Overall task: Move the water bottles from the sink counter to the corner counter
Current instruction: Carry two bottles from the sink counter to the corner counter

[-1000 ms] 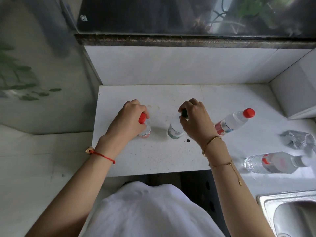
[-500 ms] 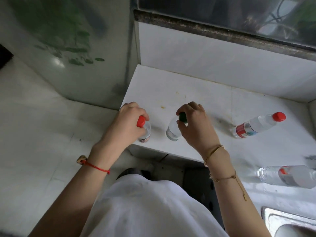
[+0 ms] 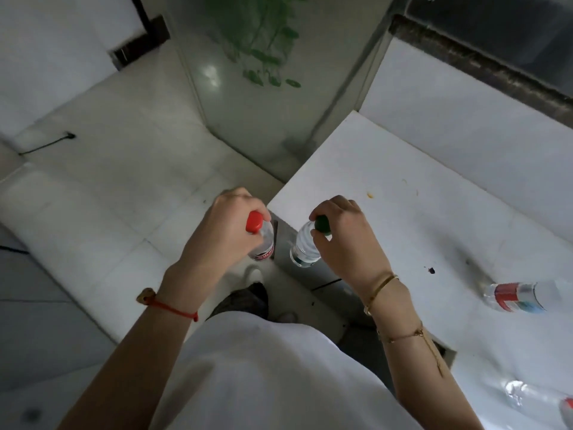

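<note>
My left hand (image 3: 228, 231) grips a small clear bottle with a red cap (image 3: 263, 243) by its neck, held in the air just left of the white sink counter (image 3: 403, 187). My right hand (image 3: 344, 234) grips a clear bottle with a green cap (image 3: 305, 246) by its top, hanging over the counter's front left corner. Two more bottles with red labels stay on the counter: one (image 3: 521, 296) at the right edge, another (image 3: 539, 401) lying at the bottom right, partly cut off.
A lower white counter (image 3: 77, 218) runs along the left, meeting a glass panel with green leaf decoration (image 3: 260, 72) in the corner. A tiled wall and a dark window ledge (image 3: 483, 66) rise behind the sink counter. A dark cable (image 3: 46, 144) lies at far left.
Both hands have lifted their bottles off the sink counter and carried them left past its edge. The view has swung left, bringing the lower counter and glass panel into sight.
</note>
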